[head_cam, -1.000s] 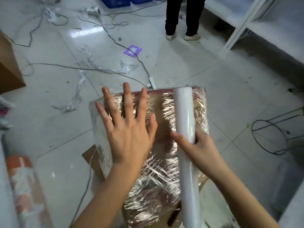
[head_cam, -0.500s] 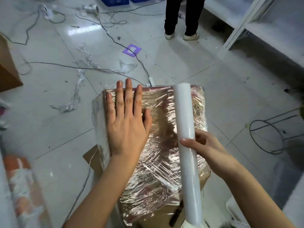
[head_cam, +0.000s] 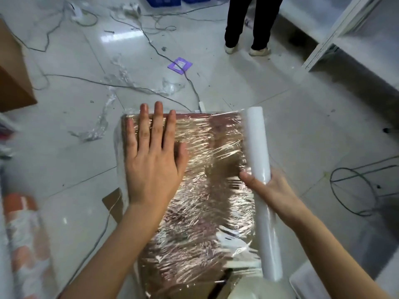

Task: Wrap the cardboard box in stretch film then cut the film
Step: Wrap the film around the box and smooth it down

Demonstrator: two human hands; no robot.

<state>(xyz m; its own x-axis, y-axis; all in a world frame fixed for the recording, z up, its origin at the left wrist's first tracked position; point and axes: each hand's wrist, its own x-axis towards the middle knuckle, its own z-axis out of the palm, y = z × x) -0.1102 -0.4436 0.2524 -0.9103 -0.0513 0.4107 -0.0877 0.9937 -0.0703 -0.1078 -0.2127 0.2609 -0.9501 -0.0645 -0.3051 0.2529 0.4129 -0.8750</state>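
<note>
The cardboard box (head_cam: 207, 190) stands on the floor in front of me, its top covered in wrinkled, shiny stretch film. My left hand (head_cam: 153, 160) lies flat on the far left part of the top, fingers straight and together, pressing the film down. My right hand (head_cam: 269, 190) grips the white roll of stretch film (head_cam: 259, 180) near its middle. The roll lies lengthwise along the box's right edge, with film running from it onto the box top.
Scraps of loose film (head_cam: 101, 124) and cables (head_cam: 151, 42) litter the tiled floor beyond the box. A person's legs (head_cam: 248, 24) stand at the back. A brown box (head_cam: 13, 70) sits left, a white shelf frame (head_cam: 336, 31) right, and a cable loop (head_cam: 356, 186) at right.
My right hand has carried the roll from the middle of the box top to its right edge, spreading film. My left hand slid toward the far left corner and closed its fingers together.
</note>
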